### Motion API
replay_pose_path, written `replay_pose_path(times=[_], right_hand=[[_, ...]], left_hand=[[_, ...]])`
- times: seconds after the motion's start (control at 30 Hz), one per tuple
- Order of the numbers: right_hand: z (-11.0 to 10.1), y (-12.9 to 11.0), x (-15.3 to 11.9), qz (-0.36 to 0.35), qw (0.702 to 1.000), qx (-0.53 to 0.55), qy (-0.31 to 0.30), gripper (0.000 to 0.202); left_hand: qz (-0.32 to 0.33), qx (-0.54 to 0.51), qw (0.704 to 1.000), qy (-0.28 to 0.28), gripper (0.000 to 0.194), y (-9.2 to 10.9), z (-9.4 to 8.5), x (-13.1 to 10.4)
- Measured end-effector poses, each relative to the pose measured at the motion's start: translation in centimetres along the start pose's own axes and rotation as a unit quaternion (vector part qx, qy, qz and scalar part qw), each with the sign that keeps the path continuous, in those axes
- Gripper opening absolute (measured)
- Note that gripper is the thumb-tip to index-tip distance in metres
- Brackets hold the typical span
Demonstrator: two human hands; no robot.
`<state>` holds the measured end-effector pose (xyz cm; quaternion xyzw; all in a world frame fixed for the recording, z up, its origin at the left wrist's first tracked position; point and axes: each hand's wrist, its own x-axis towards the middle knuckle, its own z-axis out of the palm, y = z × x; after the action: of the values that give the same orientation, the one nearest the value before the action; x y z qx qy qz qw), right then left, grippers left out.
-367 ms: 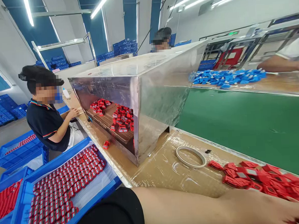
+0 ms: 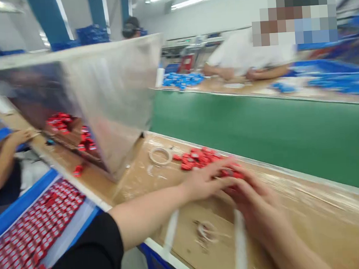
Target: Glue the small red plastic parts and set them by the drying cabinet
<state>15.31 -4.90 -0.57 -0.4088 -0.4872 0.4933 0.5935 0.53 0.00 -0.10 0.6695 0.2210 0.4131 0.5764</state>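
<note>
Small red pieces (image 2: 199, 157) in a loose pile on the brown desk (image 2: 324, 215), with one end directly under the two hands. Bright red in colour, rather blocky in shape, some with a pale patch on the face. Blurred outlines, especially near the fingers (image 2: 248, 189).

Left hand (image 2: 200, 184) stretched across from the left, palm down; right hand (image 2: 259, 202) curved towards it from the lower right. Fingers of both hands bent close together around a few red pieces at the pile's right end. Cannot tell the exact grip of either hand.

On the pale patches, perhaps labels, marks too blurred for reading.

Just behind the pile, the desk's far edge with a whitish border, and past it a broad green surface (image 2: 258, 133). To the right of the right hand, a wide stretch of desk under shiny film, with room for moving. In front of the hands, a brown panel (image 2: 196, 214) between white strips (image 2: 240, 244).

Beside the pile's left end, a flat tape ring (image 2: 160, 163). Farther left, a metal box (image 2: 112, 90), with more red pieces inside; below it, a blue tray (image 2: 22, 204) with red pieces in neat rows.
</note>
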Motion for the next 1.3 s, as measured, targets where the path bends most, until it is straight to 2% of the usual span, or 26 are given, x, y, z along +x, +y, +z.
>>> replay_pose_path(times=[0.1, 0.27, 0.47, 0.6, 0.73, 0.8, 0.9, 0.97, 1.07, 1.1, 1.17, 1.23, 1.3], right_hand=[[-0.4, 0.1, -0.1, -0.029, 0.999, 0.024, 0.009, 0.046], [-0.4, 0.6, 0.2, -0.100, 0.995, -0.020, 0.002, 0.039], [0.1, -0.2, -0.4, -0.151, 0.986, -0.066, -0.003, 0.035], [0.6, 0.0, -0.3, -0.181, 0.979, -0.089, 0.002, 0.029], [0.2, 0.8, 0.0, -0.190, 0.975, -0.119, 0.008, 0.035], [-0.5, 0.9, 0.2, -0.204, 0.966, -0.161, 0.013, 0.037], [-1.7, 0.1, 0.6, -0.251, 0.937, -0.238, 0.044, 0.034], [-2.1, -1.0, 0.8, -0.262, 0.923, -0.279, 0.048, 0.032], [-2.4, -3.0, 0.1, -0.202, 0.910, -0.362, -0.026, 0.027], [-2.7, -3.5, -0.6, -0.170, 0.897, -0.405, -0.057, 0.025], [-4.1, -4.1, -2.6, -0.107, 0.847, -0.509, -0.107, 0.022], [-7.0, -4.2, -5.2, -0.060, 0.779, -0.612, -0.127, 0.021], [-10.8, -4.3, -7.7, -0.036, 0.721, -0.683, -0.108, 0.023]], left_hand=[[0.003, -0.057, 0.998, -0.003, 0.071, -0.6, -0.1, 0.5], [0.018, -0.084, 0.996, -0.032, 0.074, -1.0, -0.6, 0.8], [0.035, -0.097, 0.994, -0.031, 0.067, -0.8, -0.4, 0.5], [0.018, -0.122, 0.992, -0.038, 0.069, -0.9, -0.4, 0.6], [-0.004, -0.133, 0.990, -0.038, 0.075, -0.8, -0.6, 1.0], [-0.019, -0.117, 0.993, -0.024, 0.077, -0.7, -0.7, 1.2], [-0.041, -0.093, 0.994, 0.046, 0.070, -0.3, -1.1, 1.4], [-0.038, -0.122, 0.988, 0.087, 0.063, 0.0, -1.4, 1.4], [-0.019, -0.200, 0.976, 0.087, 0.049, 0.3, -1.8, 1.2], [-0.013, -0.216, 0.973, 0.074, 0.046, 0.4, -1.8, 1.1], [0.004, -0.217, 0.975, 0.046, 0.048, 0.3, -1.7, 0.9], [0.030, -0.168, 0.985, 0.027, 0.050, 0.1, -1.4, 0.8], [0.050, -0.089, 0.995, 0.013, 0.044, -0.2, -1.1, 0.7]])
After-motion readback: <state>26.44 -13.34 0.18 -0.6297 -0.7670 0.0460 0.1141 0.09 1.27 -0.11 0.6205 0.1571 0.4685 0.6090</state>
